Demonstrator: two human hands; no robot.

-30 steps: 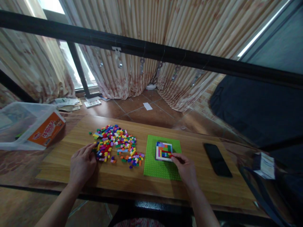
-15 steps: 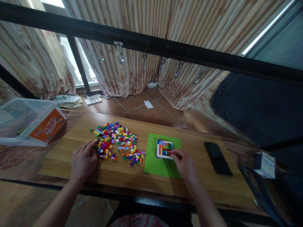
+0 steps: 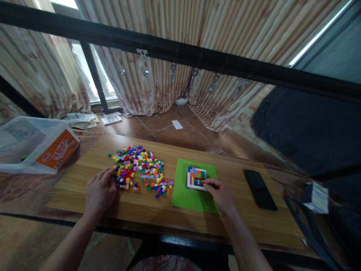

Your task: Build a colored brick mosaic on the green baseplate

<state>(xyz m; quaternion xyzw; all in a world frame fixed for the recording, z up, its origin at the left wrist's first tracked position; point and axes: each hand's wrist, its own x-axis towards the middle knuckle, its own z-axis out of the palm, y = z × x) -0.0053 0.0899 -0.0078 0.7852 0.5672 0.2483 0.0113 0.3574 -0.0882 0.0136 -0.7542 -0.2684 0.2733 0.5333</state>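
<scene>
My left hand [image 3: 99, 191] rests on the table at the left edge of a heap of small coloured toy bricks [image 3: 146, 164]. Its fingers are loosely bent, with the tips against the bricks. A green studded baseplate [image 3: 180, 195] lies right of the heap. On it sits a square brick build [image 3: 194, 186] with a mostly white border and rows of mixed colours inside. My right hand [image 3: 221, 194] is pinched at the build's right side, beside a red strip of brick. Whatever lies between those fingertips is too small and hidden to make out.
A black phone [image 3: 260, 189] lies on the wooden table [image 3: 237, 233] to the right. A clear plastic bin [image 3: 28, 150] with an orange label stands at the left. Beyond are papers [image 3: 81, 119], curtains [image 3: 169, 86] and a dark bar [image 3: 180, 51] crossing the view.
Hardly anything differs. My right hand stays pinched at the build's right side, with only a slight shift of the fingers. My left hand stays by the heap.
</scene>
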